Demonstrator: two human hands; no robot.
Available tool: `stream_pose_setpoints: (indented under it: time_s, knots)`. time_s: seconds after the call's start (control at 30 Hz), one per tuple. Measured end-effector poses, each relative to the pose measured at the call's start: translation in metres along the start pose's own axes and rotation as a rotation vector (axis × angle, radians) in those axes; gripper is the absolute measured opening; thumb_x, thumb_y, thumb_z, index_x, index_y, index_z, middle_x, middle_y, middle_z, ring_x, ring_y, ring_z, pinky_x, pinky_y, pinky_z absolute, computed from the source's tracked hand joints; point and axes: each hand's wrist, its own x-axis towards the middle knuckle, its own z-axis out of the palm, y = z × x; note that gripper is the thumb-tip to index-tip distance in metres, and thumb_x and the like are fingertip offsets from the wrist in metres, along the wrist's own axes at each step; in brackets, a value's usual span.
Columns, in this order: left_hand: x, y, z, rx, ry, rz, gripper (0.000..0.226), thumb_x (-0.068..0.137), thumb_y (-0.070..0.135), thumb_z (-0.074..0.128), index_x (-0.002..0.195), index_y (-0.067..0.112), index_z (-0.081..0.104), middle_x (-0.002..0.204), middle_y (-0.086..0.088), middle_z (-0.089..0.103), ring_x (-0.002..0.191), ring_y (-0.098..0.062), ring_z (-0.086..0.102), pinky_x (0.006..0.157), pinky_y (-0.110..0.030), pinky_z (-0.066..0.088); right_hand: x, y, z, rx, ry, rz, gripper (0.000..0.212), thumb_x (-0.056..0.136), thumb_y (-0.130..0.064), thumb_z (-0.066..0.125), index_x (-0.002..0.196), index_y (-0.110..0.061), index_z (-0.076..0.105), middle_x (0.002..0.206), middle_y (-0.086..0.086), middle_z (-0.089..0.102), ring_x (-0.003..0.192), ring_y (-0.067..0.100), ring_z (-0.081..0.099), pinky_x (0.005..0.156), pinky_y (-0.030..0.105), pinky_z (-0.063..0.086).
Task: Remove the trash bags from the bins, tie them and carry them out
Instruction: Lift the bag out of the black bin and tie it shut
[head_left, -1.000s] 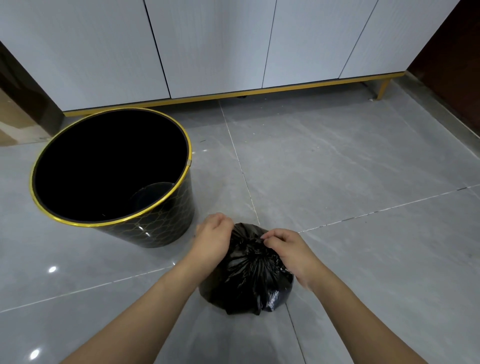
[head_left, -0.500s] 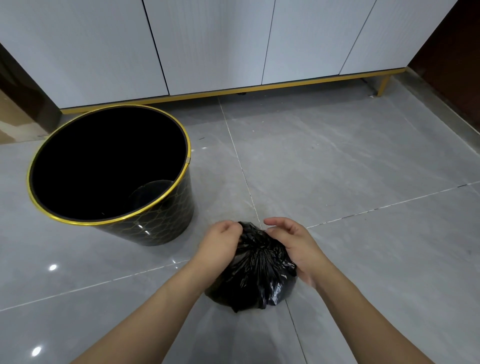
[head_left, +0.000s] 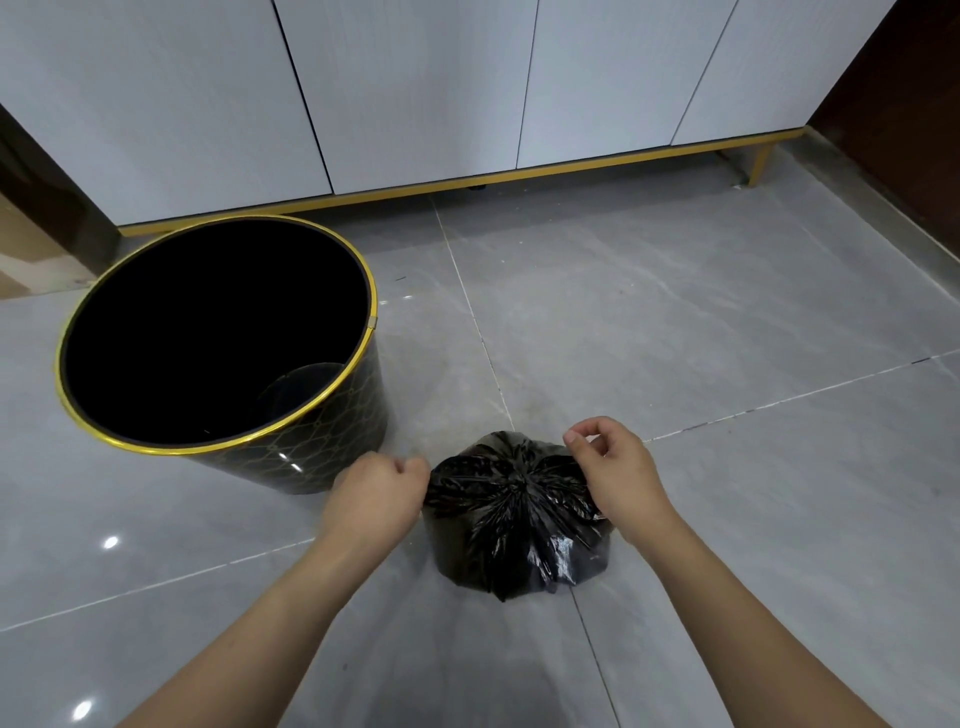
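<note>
The black trash bag (head_left: 517, 514) sits on the grey tiled floor (head_left: 675, 322), just to the right of the black bin with the gold rim (head_left: 218, 338). The bin looks empty and has no liner over its rim. The mouth of the bag is gathered to 1 point at the top, and the folds run out from this point like a star.

The left hand (head_left: 376, 496) is at the left edge of the bag with the fingers curled together. It seems to pinch the plastic there, but the fingertips are hidden, so I cannot tell if it really holds something. The right hand (head_left: 610, 467) is at the upper right edge, with thumb and forefinger close together as in a pinch. If an end of the plastic is between them, it is too small to see.

I judge that the step in hand is the tightening of the knot. To do it well, the 2 hands should pull outward in opposite directions, low and level, with equal force, so the knot closes at the centre. The plastic looks thin, so a slow, steady pull is safer than a sharp one.
</note>
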Motion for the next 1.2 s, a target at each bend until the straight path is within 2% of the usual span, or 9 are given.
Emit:
stream_pose_setpoints:
  time_s: [0.13,0.23,0.33,0.43,0.6,0.83,0.97,1.1,1.2]
  knots:
    - [-0.002,0.000,0.007,0.186,0.111,0.117,0.035,0.088,0.023,0.044,0.055,0.012,0.038,0.080,-0.010,0.047,0.073,-0.035,0.053,0.060,-0.035,0.037,0.003,-0.007,-0.007,-0.232,0.019,-0.080,0.012,0.093,-0.036,0.057,0.082,-0.030,0.057,0.068,-0.005,0.058,0.061,0.009,0.056,0.054,0.026,0.036]
    - [-0.001,0.004,0.010,0.276,0.125,0.144,0.029,0.089,0.021,0.043,0.062,0.009,0.044,0.090,-0.010,0.047,0.081,-0.033,0.055,0.069,-0.038,0.045,-0.003,-0.011,-0.004,-0.531,0.083,-0.205,0.017,0.098,-0.036,0.049,0.095,-0.021,0.057,0.090,0.000,0.055,0.076,0.024,0.057,0.063,0.032,0.035]
    - [-0.001,0.007,0.011,0.402,0.083,0.157,0.020,0.089,0.018,0.042,0.075,0.008,0.052,0.092,-0.007,0.042,0.087,-0.030,0.053,0.073,-0.039,0.049,-0.009,-0.011,0.000,-0.691,0.128,-0.237,0.027,0.101,-0.036,0.043,0.104,-0.013,0.057,0.102,0.006,0.054,0.076,0.034,0.061,0.061,0.034,0.037]
    - [-0.001,0.006,0.013,0.560,0.038,0.217,0.020,0.088,0.013,0.041,0.092,0.007,0.060,0.095,-0.005,0.037,0.093,-0.027,0.050,0.076,-0.037,0.052,-0.007,-0.011,-0.004,-0.636,0.138,-0.184,0.025,0.100,-0.036,0.046,0.101,-0.014,0.058,0.101,0.007,0.058,0.080,0.033,0.061,0.064,0.034,0.039]
    - [0.006,0.002,0.013,0.519,0.042,0.199,0.016,0.090,0.017,0.043,0.086,0.010,0.056,0.098,-0.006,0.042,0.090,-0.028,0.050,0.074,-0.039,0.051,0.003,-0.016,-0.007,-0.498,0.060,-0.034,0.018,0.094,-0.039,0.053,0.086,-0.023,0.057,0.087,0.002,0.065,0.082,0.026,0.058,0.066,0.032,0.037]
    - [0.023,-0.008,0.023,0.154,-0.001,0.145,0.027,0.090,0.021,0.046,0.065,0.009,0.045,0.083,-0.006,0.046,0.065,-0.020,0.046,0.057,-0.032,0.032,0.002,-0.007,-0.013,-0.422,0.120,-0.095,0.017,0.093,-0.032,0.052,0.083,-0.022,0.061,0.087,-0.006,0.064,0.080,0.017,0.058,0.067,0.031,0.039]
    - [0.025,-0.011,0.030,-0.048,-0.043,0.075,0.031,0.093,0.019,0.044,0.064,0.009,0.042,0.076,-0.004,0.045,0.065,-0.019,0.045,0.054,-0.032,0.031,-0.002,-0.001,-0.008,-0.296,0.166,-0.137,0.018,0.095,-0.033,0.051,0.089,-0.023,0.064,0.094,-0.006,0.059,0.090,0.015,0.057,0.078,0.031,0.042]
    - [0.027,-0.015,0.038,-0.353,-0.148,-0.122,0.025,0.095,0.024,0.040,0.092,0.001,0.051,0.084,-0.009,0.050,0.078,-0.023,0.049,0.077,-0.045,0.048,-0.005,0.013,-0.001,-0.110,0.187,-0.072,0.022,0.096,-0.037,0.049,0.106,-0.024,0.062,0.114,-0.006,0.055,0.114,0.018,0.051,0.102,0.042,0.042]
    - [0.023,-0.016,0.047,-0.497,-0.243,-0.213,0.029,0.096,0.042,0.041,0.112,0.018,0.046,0.098,-0.003,0.057,0.084,-0.019,0.055,0.086,-0.051,0.051,-0.006,0.028,0.001,0.026,0.165,0.100,0.047,0.093,-0.054,0.044,0.130,-0.027,0.051,0.138,-0.002,0.049,0.127,0.018,0.044,0.110,0.046,0.034]
